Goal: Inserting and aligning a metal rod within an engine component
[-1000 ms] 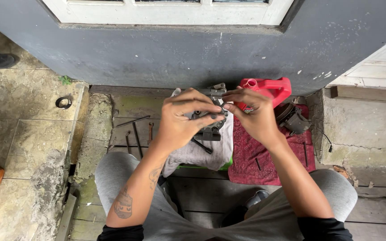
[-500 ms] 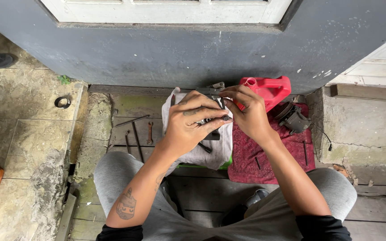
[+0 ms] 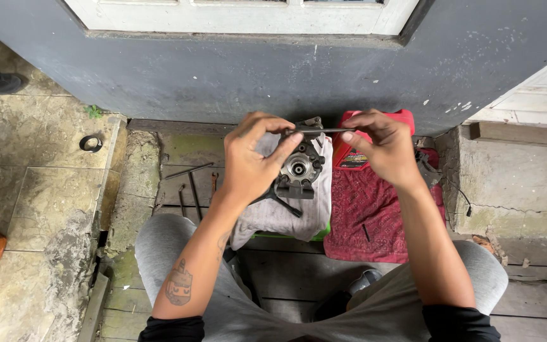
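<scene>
We sit on the wooden floor and look down at our two hands in the middle of the frame. Our left hand grips a dark metal part with a round shiny hub in its middle; the fingers are wrapped around its left side and the thumb lies over its top. Our right hand holds a thin dark rod in a narrow pinch between thumb and fingertips. The rod lies level, just above the metal part, and its left end reaches the fingertips of the left hand. We cannot tell if the rod touches the part itself.

Under the metal part a grey cloth is spread on the floor, with a small green edge showing at its lower side. Just to the right of it lies a red cloth, and at the top of this cloth stands a red container, partly hidden behind our right hand. To the left of the grey cloth some thin metal tools lie on the floor. In the left part of the frame a small black ring lies on the stone tiles. A grey wall fills the upper part of the frame.
</scene>
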